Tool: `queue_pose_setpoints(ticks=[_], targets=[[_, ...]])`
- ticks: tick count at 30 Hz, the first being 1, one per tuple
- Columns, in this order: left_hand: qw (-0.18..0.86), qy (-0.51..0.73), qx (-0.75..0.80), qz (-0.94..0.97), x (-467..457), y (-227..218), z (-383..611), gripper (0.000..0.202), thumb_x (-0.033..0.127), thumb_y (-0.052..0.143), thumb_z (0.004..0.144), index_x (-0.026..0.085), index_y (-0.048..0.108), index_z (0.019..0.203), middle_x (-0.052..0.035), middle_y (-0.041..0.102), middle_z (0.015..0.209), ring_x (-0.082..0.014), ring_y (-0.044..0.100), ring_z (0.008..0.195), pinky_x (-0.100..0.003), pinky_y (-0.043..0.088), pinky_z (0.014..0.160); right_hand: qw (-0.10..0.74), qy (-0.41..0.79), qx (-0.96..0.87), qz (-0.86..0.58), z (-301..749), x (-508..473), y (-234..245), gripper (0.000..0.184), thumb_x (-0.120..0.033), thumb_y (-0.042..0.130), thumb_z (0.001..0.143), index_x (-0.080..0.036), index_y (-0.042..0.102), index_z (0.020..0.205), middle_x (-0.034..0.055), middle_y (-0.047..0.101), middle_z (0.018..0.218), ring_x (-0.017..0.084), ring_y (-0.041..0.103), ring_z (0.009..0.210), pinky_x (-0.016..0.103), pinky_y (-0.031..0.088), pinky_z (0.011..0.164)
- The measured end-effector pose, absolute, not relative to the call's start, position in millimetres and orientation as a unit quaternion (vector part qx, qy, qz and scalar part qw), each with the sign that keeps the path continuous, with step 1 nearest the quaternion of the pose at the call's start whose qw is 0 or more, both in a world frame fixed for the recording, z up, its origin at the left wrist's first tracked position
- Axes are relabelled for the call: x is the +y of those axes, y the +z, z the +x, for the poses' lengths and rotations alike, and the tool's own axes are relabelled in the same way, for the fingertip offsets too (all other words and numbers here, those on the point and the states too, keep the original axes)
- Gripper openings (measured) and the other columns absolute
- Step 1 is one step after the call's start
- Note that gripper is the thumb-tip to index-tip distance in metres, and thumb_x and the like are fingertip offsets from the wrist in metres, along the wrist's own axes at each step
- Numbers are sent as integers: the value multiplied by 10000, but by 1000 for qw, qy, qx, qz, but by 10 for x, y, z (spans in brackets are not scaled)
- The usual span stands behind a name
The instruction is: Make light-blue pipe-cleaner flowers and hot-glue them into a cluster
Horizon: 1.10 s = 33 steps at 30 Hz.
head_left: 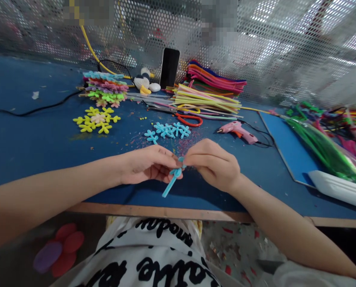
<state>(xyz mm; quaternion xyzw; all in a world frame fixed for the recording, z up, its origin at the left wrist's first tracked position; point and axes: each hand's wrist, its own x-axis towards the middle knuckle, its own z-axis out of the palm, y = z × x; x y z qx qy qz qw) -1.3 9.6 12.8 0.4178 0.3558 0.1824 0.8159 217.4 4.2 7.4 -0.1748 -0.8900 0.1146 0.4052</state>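
Between my hands, above the table's front edge, is a light blue pipe cleaner (170, 185) with small loops bent at its upper end and a straight tail hanging down to the left. My left hand (154, 163) pinches the looped part between thumb and fingers. From the right, the fingertips of my right hand (212, 162) are pinched at the top loop. Just beyond them lie several light blue pipe-cleaner shapes (167, 130) with rounded loops. A yellow-green pipe-cleaner snowflake (96, 120) with a pale centre rests farther left.
A pink glue gun (239, 131) and red-handled scissors (189, 120) lie beyond my hands. Bundled pipe cleaners (208, 99), an upright phone (169, 67) and stacked coloured snowflakes (106, 87) are at the back. A blue board (281, 147) and white tray (339, 189) sit right.
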Motion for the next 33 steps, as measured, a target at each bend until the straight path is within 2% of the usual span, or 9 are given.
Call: queue_pose_setpoints(ticks=[3,5,8,12,14,17,20,26,33], targets=[[726,283,354,517,65,127,-10,227,284,850,640,152,667,667,11,642,636,-94,560,611,-201,452,599,422,189,-852,-245,2173,34,93,134,-196,664,919,-232,742,1022,80,746,961,195,691,858,342,566,778],[599,347,376,616,48,118,-24,209,270,806,702,160,634,662,38,599,604,-79,509,573,-193,404,557,415,292,-804,-311,2145,16,113,142,-255,734,878,-196,743,1006,77,741,923,180,683,793,314,566,724],[423,372,389,729,16,103,-55,163,268,725,788,163,637,699,39,606,620,-84,509,580,-197,376,539,398,407,-727,-384,2085,-16,124,181,-330,782,832,-158,742,872,44,714,761,135,627,629,257,518,584],[340,383,378,771,-10,96,-62,176,287,657,843,159,641,722,25,629,661,-91,530,605,-200,376,546,394,412,-708,-416,2050,-32,130,189,-335,764,848,-150,733,822,18,678,686,102,563,563,228,460,531],[373,372,390,755,-4,97,-46,188,309,672,831,157,643,724,28,600,642,-88,492,578,-208,354,523,392,397,-729,-397,2065,-18,137,178,-329,739,875,-154,727,840,26,690,731,107,574,598,234,472,559],[530,343,387,672,24,98,-14,218,323,707,796,159,626,677,37,558,590,-87,470,557,-216,360,529,387,380,-761,-356,2111,26,141,168,-326,716,900,-164,736,857,41,707,791,123,602,654,247,491,597],[668,317,346,577,54,92,9,216,287,724,776,160,622,634,36,582,588,-84,503,573,-216,403,576,377,380,-779,-327,2156,74,130,159,-323,717,904,-175,760,868,52,731,816,136,639,679,256,514,617],[729,314,324,516,59,75,9,185,245,793,711,155,655,625,35,632,609,-76,537,593,-209,422,614,420,265,-822,-278,2185,118,93,61,-230,768,863,-209,798,912,47,772,830,154,706,732,260,551,667],[750,300,320,495,29,83,16,193,273,828,685,150,680,661,14,681,642,-89,583,624,-218,434,647,444,175,-859,-185,2177,112,71,184,-132,736,872,-238,796,1010,56,779,872,173,723,788,300,595,733]])
